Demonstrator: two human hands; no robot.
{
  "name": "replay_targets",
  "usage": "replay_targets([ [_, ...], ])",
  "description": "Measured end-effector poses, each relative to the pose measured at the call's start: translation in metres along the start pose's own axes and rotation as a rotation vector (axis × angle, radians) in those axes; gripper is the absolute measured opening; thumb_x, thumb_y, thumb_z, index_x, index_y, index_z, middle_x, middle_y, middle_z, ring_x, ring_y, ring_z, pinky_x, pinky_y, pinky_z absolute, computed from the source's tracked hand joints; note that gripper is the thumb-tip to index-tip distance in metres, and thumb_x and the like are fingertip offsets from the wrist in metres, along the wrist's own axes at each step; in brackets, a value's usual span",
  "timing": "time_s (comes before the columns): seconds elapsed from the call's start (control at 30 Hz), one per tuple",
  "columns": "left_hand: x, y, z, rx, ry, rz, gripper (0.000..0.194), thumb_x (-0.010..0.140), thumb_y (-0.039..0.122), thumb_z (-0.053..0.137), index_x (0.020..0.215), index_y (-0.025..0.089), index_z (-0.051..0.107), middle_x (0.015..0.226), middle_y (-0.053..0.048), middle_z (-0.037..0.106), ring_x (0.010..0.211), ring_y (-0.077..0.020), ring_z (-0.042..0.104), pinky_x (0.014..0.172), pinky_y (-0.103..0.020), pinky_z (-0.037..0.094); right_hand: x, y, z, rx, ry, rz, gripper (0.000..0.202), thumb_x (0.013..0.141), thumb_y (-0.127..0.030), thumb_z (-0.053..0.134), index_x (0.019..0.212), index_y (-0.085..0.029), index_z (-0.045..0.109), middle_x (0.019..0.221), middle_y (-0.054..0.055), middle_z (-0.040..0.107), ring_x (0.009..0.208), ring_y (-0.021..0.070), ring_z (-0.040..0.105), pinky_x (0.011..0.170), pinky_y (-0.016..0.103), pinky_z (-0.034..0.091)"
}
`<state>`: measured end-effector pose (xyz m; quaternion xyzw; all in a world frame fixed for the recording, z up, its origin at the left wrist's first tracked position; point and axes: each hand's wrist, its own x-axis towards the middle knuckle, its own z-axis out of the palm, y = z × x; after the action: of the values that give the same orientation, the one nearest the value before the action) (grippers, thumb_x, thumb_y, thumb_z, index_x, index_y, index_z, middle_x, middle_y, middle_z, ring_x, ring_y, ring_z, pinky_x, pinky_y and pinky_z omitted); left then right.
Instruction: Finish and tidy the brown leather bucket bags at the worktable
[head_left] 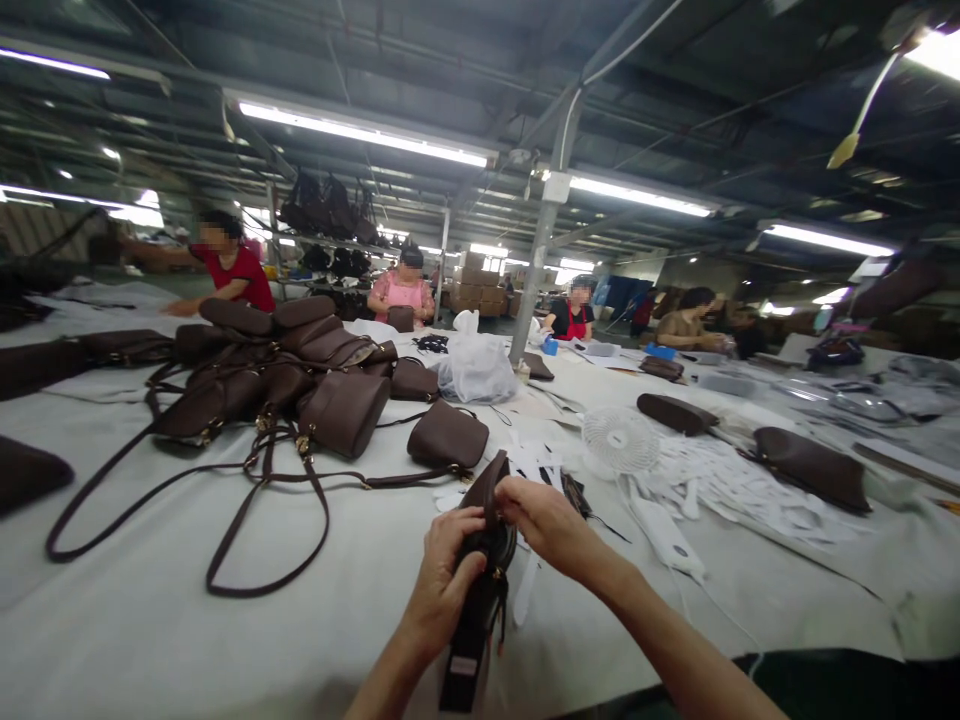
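a: what do we have in front of us?
b: a dark brown bag (481, 590), between our hands, over the near side of the bench (150, 630). we cannot tell whether it touches the cloth-pale top. a pale label (463, 665) shows on the dark part nearest us.
a: and how are our hands set?
b: our left hand (450, 555) is partly closed around the bag's left side, its thumb near the opening. our right hand (547, 525) has its fingers curled in at the upper edge; we cannot tell just what they pinch.
a: what lies near it?
b: just beyond, a single brown bag (448, 435) lies on the bench. left of that we see a heap of brown bags (341, 412), with a long strap (240, 594) looping towards us.
a: and to our right?
b: a white fan (619, 440), a spread of white strips (720, 490), and another brown bag (810, 465) past them.
a: farther off?
b: a clear plastic bag (480, 368) near a grey post (534, 280), then a person in a red top (244, 275) and a person in a pink apron (405, 295), under long lights (364, 135).
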<state>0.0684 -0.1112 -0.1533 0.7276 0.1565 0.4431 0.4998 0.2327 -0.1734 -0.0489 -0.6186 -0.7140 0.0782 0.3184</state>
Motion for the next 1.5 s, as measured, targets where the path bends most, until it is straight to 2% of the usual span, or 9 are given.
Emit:
replay_targets([
  [0.17, -0.009, -0.005, 0.014, -0.102, 0.051, -0.072, 0.037, 0.092, 0.034, 0.048, 0.127, 0.027, 0.056, 0.142, -0.006, 0.048, 0.137, -0.0273, 0.032, 0.117, -0.050, 0.017, 0.008, 0.013, -0.007, 0.466, -0.222, 0.192, 0.005, 0.074, -0.018, 0.049, 0.077, -0.020, 0.052, 0.063, -0.005, 0.054, 0.052, 0.0110, 0.050, 0.051, 0.022, 0.042],
  [0.27, -0.011, -0.010, 0.014, -0.167, 0.067, -0.141, 0.044, 0.092, 0.041, 0.048, 0.133, 0.026, 0.052, 0.147, -0.006, 0.044, 0.139, -0.0282, 0.031, 0.117, -0.049, 0.017, 0.009, 0.015, -0.005, 0.652, -0.316, 0.276, 0.006, 0.073, -0.023, 0.053, 0.077, -0.019, 0.051, 0.063, -0.005, 0.056, 0.049, 0.0092, 0.053, 0.049, 0.021, 0.045],
  [0.5, -0.008, -0.003, 0.015, -0.120, 0.100, -0.154, 0.045, 0.094, 0.044, 0.041, 0.132, 0.021, 0.048, 0.139, -0.009, 0.050, 0.132, -0.0269, 0.040, 0.114, -0.045, 0.024, 0.017, 0.006, -0.004, 0.663, -0.313, 0.382, 0.016, 0.070, -0.026, 0.060, 0.081, -0.019, 0.052, 0.060, -0.007, 0.059, 0.047, 0.0085, 0.057, 0.047, 0.020, 0.050],
  [0.63, -0.010, 0.004, 0.031, -0.069, 0.187, -0.142, 0.054, 0.081, 0.034, 0.065, 0.129, 0.021, 0.044, 0.129, -0.010, 0.055, 0.119, -0.0289, 0.050, 0.103, -0.043, 0.036, 0.013, 0.008, 0.003, 0.743, -0.188, 0.462, 0.019, 0.067, -0.027, 0.063, 0.079, -0.019, 0.050, 0.055, -0.008, 0.056, 0.046, 0.0079, 0.056, 0.046, 0.019, 0.050],
  [0.8, -0.006, 0.010, 0.033, 0.026, 0.223, -0.139, 0.034, 0.083, 0.021, 0.058, 0.117, 0.022, 0.051, 0.116, -0.008, 0.061, 0.108, -0.0259, 0.056, 0.095, -0.040, 0.042, 0.009, 0.012, 0.011, 0.768, -0.094, 0.486, 0.026, 0.065, -0.031, 0.066, 0.077, -0.019, 0.047, 0.054, -0.008, 0.056, 0.046, 0.0084, 0.055, 0.044, 0.020, 0.051],
  [1.0, -0.011, -0.008, 0.027, 0.170, 0.261, 0.121, 0.033, 0.085, 0.018, 0.054, 0.117, 0.025, 0.051, 0.121, -0.009, 0.058, 0.111, -0.0242, 0.057, 0.096, -0.042, 0.047, 0.012, 0.011, 0.011, 0.801, -0.099, 0.494, 0.031, 0.064, -0.034, 0.071, 0.075, -0.019, 0.046, 0.054, -0.008, 0.055, 0.047, 0.0087, 0.056, 0.045, 0.021, 0.051],
  [1.1, -0.014, -0.015, 0.024, 0.275, 0.213, 0.220, 0.028, 0.087, 0.018, 0.052, 0.113, 0.027, 0.056, 0.126, -0.009, 0.055, 0.115, -0.0237, 0.055, 0.097, -0.041, 0.049, 0.011, 0.010, 0.010, 0.812, -0.107, 0.497, 0.030, 0.065, -0.034, 0.071, 0.075, -0.019, 0.046, 0.054, -0.008, 0.055, 0.048, 0.0086, 0.056, 0.046, 0.021, 0.052],
  [1.3, -0.011, -0.002, 0.020, 0.298, 0.120, 0.114, 0.030, 0.085, 0.016, 0.054, 0.113, 0.025, 0.062, 0.126, -0.010, 0.055, 0.118, -0.0277, 0.054, 0.100, -0.043, 0.047, 0.012, 0.007, 0.008, 0.799, -0.115, 0.482, 0.029, 0.064, -0.032, 0.070, 0.073, -0.020, 0.046, 0.052, -0.009, 0.055, 0.045, 0.0078, 0.053, 0.043, 0.019, 0.050],
  [1.5, -0.010, 0.006, 0.022, 0.254, 0.102, 0.065, 0.028, 0.089, 0.017, 0.049, 0.112, 0.021, 0.064, 0.127, -0.012, 0.056, 0.116, -0.0273, 0.056, 0.097, -0.041, 0.048, 0.010, -0.005, 0.011, 0.783, -0.241, 0.462, 0.023, 0.071, -0.035, 0.064, 0.072, -0.019, 0.048, 0.050, -0.007, 0.056, 0.044, 0.0083, 0.054, 0.043, 0.018, 0.049],
])
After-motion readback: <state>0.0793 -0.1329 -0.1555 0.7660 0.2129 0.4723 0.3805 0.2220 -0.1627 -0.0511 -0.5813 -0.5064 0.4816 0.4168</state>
